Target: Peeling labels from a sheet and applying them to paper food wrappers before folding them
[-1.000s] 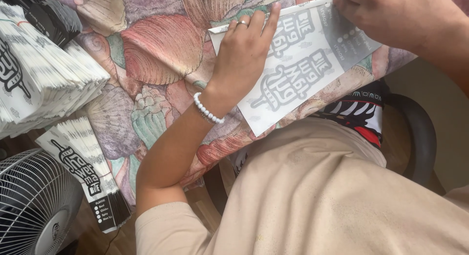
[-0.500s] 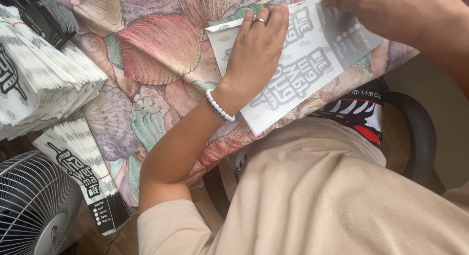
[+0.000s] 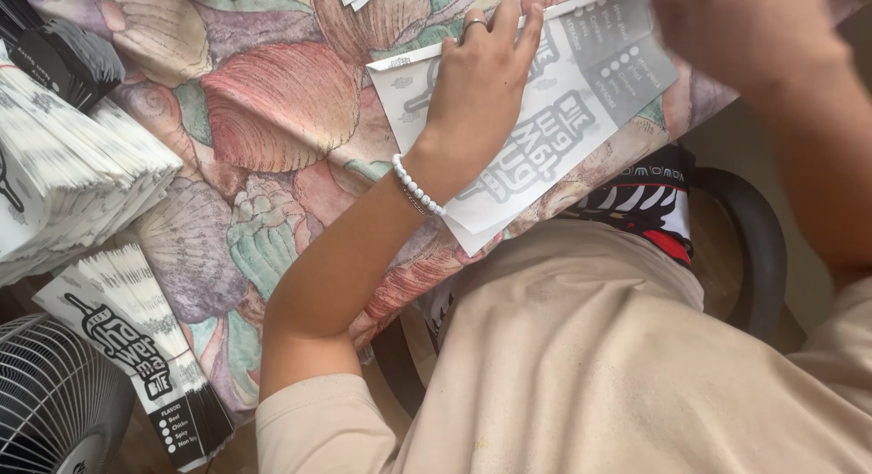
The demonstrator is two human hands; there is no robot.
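Flat printed paper bag [image 3: 536, 138] pressed onto the shell-patterned bench [image 3: 272, 120].
Left hand [image 3: 477, 88] lies on it, fingers together and flat; right hand [image 3: 736, 29] is blurred at its far end, grip unclear. Thin, light, easily creased: best taken by an edge. Since earlier, the bag has slid further under the left palm.

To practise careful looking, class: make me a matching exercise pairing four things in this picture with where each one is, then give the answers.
Things:
1. left hand
2. white bead bracelet
3. round white wire-grille fan
4. tall stack of folded white printed paper sheets

Places:
A. bottom left corner, below the table edge
B. left edge of the shell-patterned tablecloth
C. flat on the white printed paper sheet
D. around the left wrist

Pairs: 1-C, 2-D, 3-A, 4-B
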